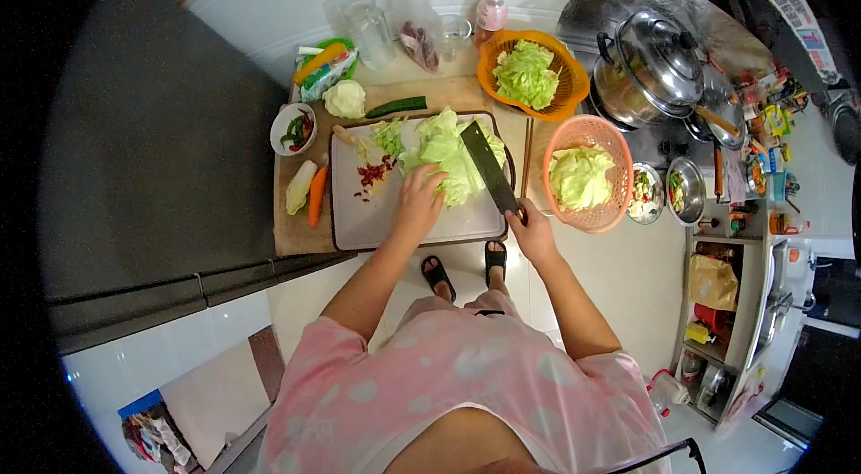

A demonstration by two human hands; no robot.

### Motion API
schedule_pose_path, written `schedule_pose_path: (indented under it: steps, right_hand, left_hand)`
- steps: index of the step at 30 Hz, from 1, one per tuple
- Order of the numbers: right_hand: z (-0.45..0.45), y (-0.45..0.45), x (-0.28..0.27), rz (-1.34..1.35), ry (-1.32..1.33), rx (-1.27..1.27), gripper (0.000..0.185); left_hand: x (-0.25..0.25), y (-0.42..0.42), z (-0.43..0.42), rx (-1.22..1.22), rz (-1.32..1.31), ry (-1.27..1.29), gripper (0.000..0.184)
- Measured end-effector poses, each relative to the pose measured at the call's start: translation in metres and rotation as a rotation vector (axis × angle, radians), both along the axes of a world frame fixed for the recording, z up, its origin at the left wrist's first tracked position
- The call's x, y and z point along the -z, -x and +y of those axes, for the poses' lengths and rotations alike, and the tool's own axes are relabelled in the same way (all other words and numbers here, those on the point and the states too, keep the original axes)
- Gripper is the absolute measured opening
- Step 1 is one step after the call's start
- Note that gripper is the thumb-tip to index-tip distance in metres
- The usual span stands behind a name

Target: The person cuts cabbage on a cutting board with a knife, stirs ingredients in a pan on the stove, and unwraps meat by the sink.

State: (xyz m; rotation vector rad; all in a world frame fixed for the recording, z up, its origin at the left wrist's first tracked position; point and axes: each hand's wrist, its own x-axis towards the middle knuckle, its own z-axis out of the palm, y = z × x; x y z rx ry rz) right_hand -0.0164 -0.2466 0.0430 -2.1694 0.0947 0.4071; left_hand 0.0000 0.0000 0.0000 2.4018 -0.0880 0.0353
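Pale green cabbage leaves [453,151] lie in a loose pile on the white cutting board [386,223]. My left hand [420,198] rests against the pile's left edge, fingers bent over the leaves and holding them. In my right hand [533,230] is the handle of a cleaver [489,167], closed in the fingers. Its dark, broad blade slants up and left across the right side of the leaves. Chopped red chili [375,173] and light shredded bits sit on the board left of the cabbage, with chopped green pieces [388,137] above them.
Right of the board stand an orange basket [578,70] and a pink basket [625,196], both holding cabbage leaves. Chopsticks [526,156] lie beside them. A steel pot [632,84] sits on the stove. Left are a carrot [317,196], a bowl of peppers [276,135] and a cucumber [396,106].
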Motion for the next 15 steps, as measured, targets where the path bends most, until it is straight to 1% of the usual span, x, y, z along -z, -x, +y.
schedule_pose_path:
  steps: [2,3,5,8,11,12,15]
  right_hand:
    - [0.007,-0.002,0.007,-0.041,0.020,-0.006,0.027]
    - [-0.025,-0.004,-0.003,-0.045,0.138,-0.034,0.027]
    - [0.001,-0.006,0.005,-0.048,0.136,-0.084,0.025]
    - [0.010,-0.017,0.029,-0.363,0.312,-0.242,0.027]
    - [0.018,-0.033,0.050,-0.264,0.305,-0.334,0.032]
    - [0.022,-0.035,0.045,-0.244,0.348,-0.363,0.032]
    - [0.029,-0.036,0.032,-0.169,0.425,-0.348,0.029]
  left_hand:
    - [0.006,-0.016,-0.006,0.201,-0.243,-0.211,0.034]
    - [0.028,-0.018,-0.046,0.206,-0.226,-0.083,0.034]
    - [0.050,-0.014,-0.023,0.247,-0.161,-0.061,0.034]
    - [0.061,-0.015,-0.014,0.218,-0.220,-0.038,0.034]
    - [0.060,-0.017,-0.020,0.150,-0.206,-0.022,0.033]
    - [0.061,-0.018,-0.021,0.142,-0.218,-0.015,0.033]
    - [0.062,-0.018,-0.020,0.108,-0.231,-0.007,0.033]
